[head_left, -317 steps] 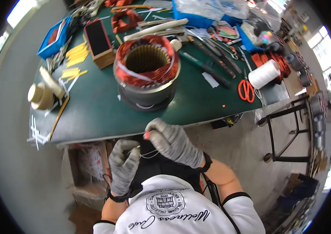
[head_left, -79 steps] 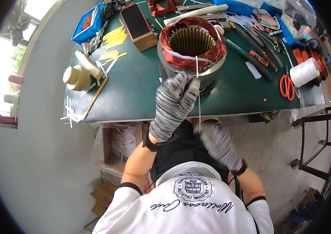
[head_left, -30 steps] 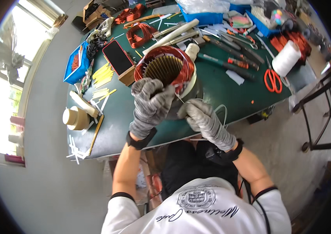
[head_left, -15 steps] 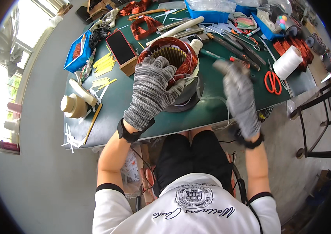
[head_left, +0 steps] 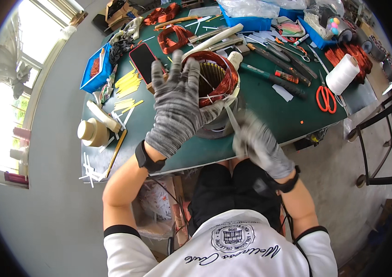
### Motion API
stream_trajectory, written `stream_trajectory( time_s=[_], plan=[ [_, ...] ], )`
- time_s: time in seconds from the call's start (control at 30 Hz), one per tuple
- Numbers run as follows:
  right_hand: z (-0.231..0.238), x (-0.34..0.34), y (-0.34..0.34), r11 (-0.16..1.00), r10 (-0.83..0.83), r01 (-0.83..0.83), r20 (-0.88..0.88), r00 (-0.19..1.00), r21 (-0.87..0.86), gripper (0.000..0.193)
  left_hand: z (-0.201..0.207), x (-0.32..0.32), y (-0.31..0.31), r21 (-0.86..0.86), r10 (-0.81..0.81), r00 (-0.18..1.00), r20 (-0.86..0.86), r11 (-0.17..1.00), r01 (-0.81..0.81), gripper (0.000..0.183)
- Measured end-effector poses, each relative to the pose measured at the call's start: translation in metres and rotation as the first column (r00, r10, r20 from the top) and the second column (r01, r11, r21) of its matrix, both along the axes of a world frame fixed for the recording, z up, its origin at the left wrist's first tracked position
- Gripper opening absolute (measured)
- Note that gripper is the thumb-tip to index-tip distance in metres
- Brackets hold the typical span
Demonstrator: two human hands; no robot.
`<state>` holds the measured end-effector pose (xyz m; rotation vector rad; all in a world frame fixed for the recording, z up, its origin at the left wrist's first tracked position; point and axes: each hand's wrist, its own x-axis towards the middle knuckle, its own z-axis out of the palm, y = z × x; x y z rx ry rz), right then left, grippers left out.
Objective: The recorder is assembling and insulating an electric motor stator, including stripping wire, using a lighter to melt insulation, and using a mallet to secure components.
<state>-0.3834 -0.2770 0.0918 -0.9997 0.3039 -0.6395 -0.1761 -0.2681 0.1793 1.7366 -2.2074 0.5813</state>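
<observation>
A motor stator [head_left: 221,121] stands on the green table before me, its ring of red-brown copper windings [head_left: 227,79] facing up. Yellow slot liners show inside, and white cord crosses the opening and the windings. My left hand [head_left: 175,108], in a grey striped glove, lies against the stator's left side with its fingers spread, the thumb at the near rim. Just right of the stator, my gloved right hand [head_left: 261,144] is blurred by motion. A taut white cord [head_left: 233,117] runs from the near rim into its closed fingers.
A phone [head_left: 143,62] leans on a wooden block behind my left hand. Yellow strips [head_left: 127,84] lie to the left. Rightward are files [head_left: 269,60], a green-handled tool [head_left: 274,81], red scissors [head_left: 326,99] and a white thread spool [head_left: 342,75]. Blue bins [head_left: 95,69] stand farther back.
My right hand has come down and left, toward me, with the white cord now taut. My left hand's fingers have straightened and spread from their bent hold on the windings.
</observation>
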Motion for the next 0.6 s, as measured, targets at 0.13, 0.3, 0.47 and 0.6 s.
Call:
stream_trajectory(
  time_s=[0.13, 0.3, 0.47, 0.6],
  plan=[
    [0.061, -0.005, -0.003, 0.488, -0.084, -0.093, -0.152, 0.985, -0.868, 0.029, -0.021, 0.006, 0.001, -0.316, 0.074, 0.997, -0.015, 0.946, -0.075, 0.099],
    [0.063, 0.051, -0.054, -0.252, -0.501, 0.301, 0.39, 0.772, -0.92, 0.031, -0.033, -0.01, -0.005, -0.518, -0.044, 0.998, -0.042, 0.855, 0.016, 0.083],
    [-0.018, -0.096, 0.009, 0.062, -0.8, -0.244, -0.194, 0.568, -0.968, 0.026, -0.046, -0.012, 0.002, -0.347, -0.24, 0.875, -0.42, 0.933, 0.089, 0.048],
    [-0.223, -0.48, 0.183, 0.743, -0.664, -0.097, -0.748, 0.019, -0.662, 0.031, -0.03, -0.026, -0.004, -0.411, -0.424, 0.856, -0.296, 0.865, 0.287, 0.035]
  ],
)
